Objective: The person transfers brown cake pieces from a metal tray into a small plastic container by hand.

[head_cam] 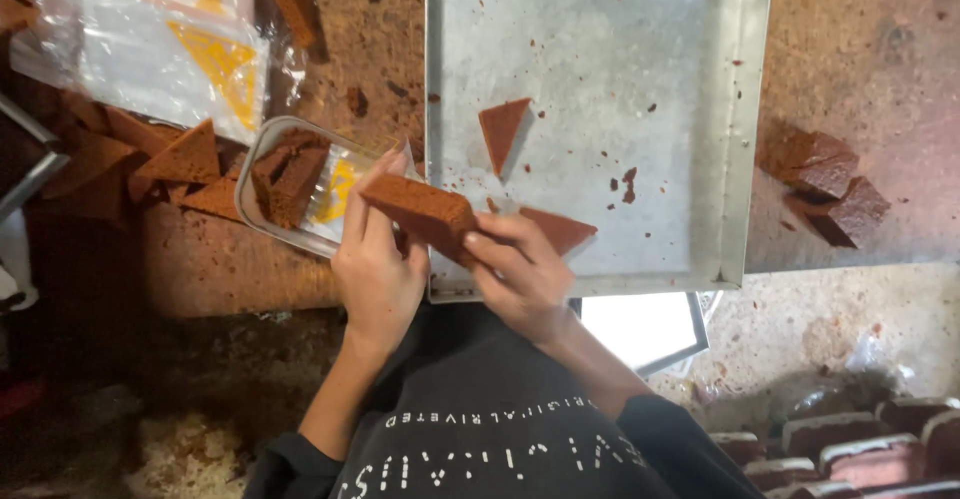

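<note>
A brown triangular cake wedge (420,214) sits pinched between both hands above the near edge of a square grey metal tray (600,89). The left hand (378,259) and right hand (520,269) close their fingers on it. A clear plastic box (290,184) with cake lies just left, on the brown tabletop (860,59).

A clear plastic tray (300,184) lies on the brown worktop, just left of the metal baking pan (600,79); it has rounded corners, a yellow label (338,191) and brown cake wedges inside. A stack of clear plastic bags (150,44) with yellow triangular prints lies at the upper left. Filled clear packs (850,454) stand at the lower right.
</note>
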